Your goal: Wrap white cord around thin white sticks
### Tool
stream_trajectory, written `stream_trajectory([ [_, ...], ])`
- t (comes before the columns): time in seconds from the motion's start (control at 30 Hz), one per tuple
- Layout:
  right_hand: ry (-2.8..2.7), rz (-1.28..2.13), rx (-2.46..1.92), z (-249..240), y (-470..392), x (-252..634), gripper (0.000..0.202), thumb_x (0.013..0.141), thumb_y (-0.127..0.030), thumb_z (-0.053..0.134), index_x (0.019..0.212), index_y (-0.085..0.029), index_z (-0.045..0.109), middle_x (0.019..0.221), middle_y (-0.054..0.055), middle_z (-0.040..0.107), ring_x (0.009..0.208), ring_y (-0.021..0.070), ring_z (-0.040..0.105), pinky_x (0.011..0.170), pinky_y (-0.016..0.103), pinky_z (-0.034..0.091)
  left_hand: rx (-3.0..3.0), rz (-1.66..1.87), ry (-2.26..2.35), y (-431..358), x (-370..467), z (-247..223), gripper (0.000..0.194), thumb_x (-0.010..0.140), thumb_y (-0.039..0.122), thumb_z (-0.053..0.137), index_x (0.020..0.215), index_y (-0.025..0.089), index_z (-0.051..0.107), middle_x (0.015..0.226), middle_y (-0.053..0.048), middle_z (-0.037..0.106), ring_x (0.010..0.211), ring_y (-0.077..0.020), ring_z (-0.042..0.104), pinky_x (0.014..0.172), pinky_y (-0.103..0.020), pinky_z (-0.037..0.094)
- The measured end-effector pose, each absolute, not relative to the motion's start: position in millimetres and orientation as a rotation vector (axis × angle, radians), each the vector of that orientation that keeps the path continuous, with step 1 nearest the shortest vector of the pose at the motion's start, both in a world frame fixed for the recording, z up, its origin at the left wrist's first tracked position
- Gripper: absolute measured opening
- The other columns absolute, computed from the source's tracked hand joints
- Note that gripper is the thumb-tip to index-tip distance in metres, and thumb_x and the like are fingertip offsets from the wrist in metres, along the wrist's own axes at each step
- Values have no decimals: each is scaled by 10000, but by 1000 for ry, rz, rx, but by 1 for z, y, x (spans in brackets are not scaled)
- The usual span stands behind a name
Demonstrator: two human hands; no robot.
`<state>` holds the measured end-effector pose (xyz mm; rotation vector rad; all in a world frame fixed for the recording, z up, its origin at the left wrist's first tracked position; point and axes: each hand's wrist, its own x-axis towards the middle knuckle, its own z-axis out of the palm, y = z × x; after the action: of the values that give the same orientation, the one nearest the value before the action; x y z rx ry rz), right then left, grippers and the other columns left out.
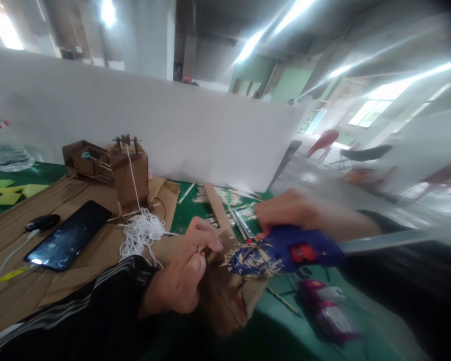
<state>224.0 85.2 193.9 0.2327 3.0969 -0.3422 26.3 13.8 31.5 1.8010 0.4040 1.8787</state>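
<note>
My right hand [296,213], blurred, is closed on a blue glue gun [281,253] with a red part in its side. Shreds of pale stuff cling to the gun's front, and a long translucent glue stick [383,243] sticks out behind. The nozzle points left, close to my left hand [186,273]. Thumb and forefinger of that hand pinch the edge of a brown cardboard piece [223,301] low in front of me. Whether the nozzle touches the cardboard, I cannot tell.
A cardboard tower [130,180] carries a white string down to a tangled heap of string [143,233]. A phone [69,235] lies on flat cardboard [52,210]. Thin sticks [225,195] lie behind my hands, a purple package [328,311] to the right. A white partition [210,130] stands behind.
</note>
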Motion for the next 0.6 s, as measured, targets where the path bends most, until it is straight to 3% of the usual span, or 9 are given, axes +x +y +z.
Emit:
stream_trajectory([
  [0.4, 3064, -340, 429, 194, 84, 225, 200, 841, -167, 587, 712, -188, 436, 665, -44, 417, 609, 91, 387, 587, 231, 312, 1913, 1877, 385, 12, 25, 36, 290, 978, 322, 239, 1073, 188, 478, 955, -65, 440, 874, -209, 451, 733, -390, 387],
  [0.6, 3063, -300, 440, 192, 84, 226, 246, 861, -142, 587, 693, -188, 414, 648, -54, 391, 597, 86, 353, 577, 230, 289, 1905, 1875, 390, 10, 24, 36, 285, 966, 324, 258, 1072, 175, 476, 965, -74, 440, 888, -215, 453, 741, -402, 373],
])
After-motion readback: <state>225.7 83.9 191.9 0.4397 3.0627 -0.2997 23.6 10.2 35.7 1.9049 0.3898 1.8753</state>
